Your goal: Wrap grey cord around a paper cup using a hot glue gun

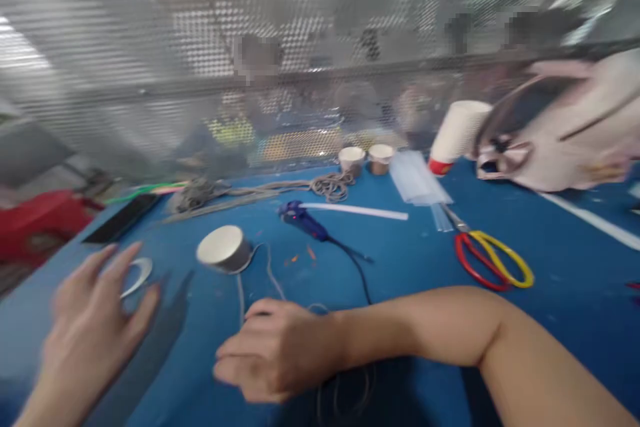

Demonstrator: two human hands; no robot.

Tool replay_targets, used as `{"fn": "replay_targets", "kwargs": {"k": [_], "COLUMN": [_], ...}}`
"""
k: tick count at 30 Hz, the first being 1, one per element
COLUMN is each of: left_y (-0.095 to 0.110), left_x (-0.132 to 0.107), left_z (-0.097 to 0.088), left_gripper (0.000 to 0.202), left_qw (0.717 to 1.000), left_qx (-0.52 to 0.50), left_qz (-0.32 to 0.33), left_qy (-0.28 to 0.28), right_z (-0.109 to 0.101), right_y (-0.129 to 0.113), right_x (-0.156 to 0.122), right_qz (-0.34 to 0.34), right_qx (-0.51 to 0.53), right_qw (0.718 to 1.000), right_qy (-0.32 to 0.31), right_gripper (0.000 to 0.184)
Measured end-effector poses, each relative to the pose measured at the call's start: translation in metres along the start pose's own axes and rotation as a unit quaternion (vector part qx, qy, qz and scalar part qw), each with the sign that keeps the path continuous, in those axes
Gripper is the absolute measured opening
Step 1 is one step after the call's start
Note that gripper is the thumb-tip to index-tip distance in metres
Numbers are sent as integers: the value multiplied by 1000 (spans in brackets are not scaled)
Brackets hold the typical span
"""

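My left hand, somewhat blurred, hovers over the left of the table with fingers spread and holds nothing. Just past its fingertips lies a white ring, perhaps a tape roll, partly hidden by the hand. My right hand is closed, its fingers curled on a thin grey cord; the fingertips themselves are hidden. That cord runs up to a short white paper cup lying tilted on the table. More loops of cord trail below the right wrist. A blue glue gun with a white glue stick lies beyond my right hand.
Red-and-yellow-handled scissors lie at right beside clear plastic bags. Two small paper cups, tangled grey cord and a white cup stack stand along the back. A dark phone lies left, a pink bag right.
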State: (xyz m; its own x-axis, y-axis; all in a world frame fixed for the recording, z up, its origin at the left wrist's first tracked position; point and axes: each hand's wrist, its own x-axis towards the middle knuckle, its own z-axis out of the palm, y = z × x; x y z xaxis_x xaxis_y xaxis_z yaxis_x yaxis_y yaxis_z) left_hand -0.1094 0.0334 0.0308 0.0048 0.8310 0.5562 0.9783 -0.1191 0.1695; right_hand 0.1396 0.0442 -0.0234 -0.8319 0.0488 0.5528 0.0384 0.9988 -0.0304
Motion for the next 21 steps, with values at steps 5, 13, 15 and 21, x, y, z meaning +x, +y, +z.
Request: {"fn": "replay_targets", "kwargs": {"k": [5, 13, 15, 21], "left_y": [47, 82, 89, 85], "left_x": [-4, 2, 3, 0], "left_z": [-11, 19, 31, 51], "left_gripper": [28, 36, 43, 49], "left_qw": [999, 993, 992, 988], "left_qx": [-12, -34, 6, 33], "left_qz": [-13, 36, 34, 25], "left_qy": [-32, -110, -124, -149], "right_z": [-9, -14, -14, -6], "right_y": [-7, -6, -1, 10], "right_x": [-3, -1, -2, -3], "right_qz": [-16, 4, 24, 86], "right_qx": [24, 16, 14, 53], "right_qw": [999, 999, 999, 990], "right_qy": [20, 29, 40, 103], "right_gripper": [19, 17, 16, 15]}}
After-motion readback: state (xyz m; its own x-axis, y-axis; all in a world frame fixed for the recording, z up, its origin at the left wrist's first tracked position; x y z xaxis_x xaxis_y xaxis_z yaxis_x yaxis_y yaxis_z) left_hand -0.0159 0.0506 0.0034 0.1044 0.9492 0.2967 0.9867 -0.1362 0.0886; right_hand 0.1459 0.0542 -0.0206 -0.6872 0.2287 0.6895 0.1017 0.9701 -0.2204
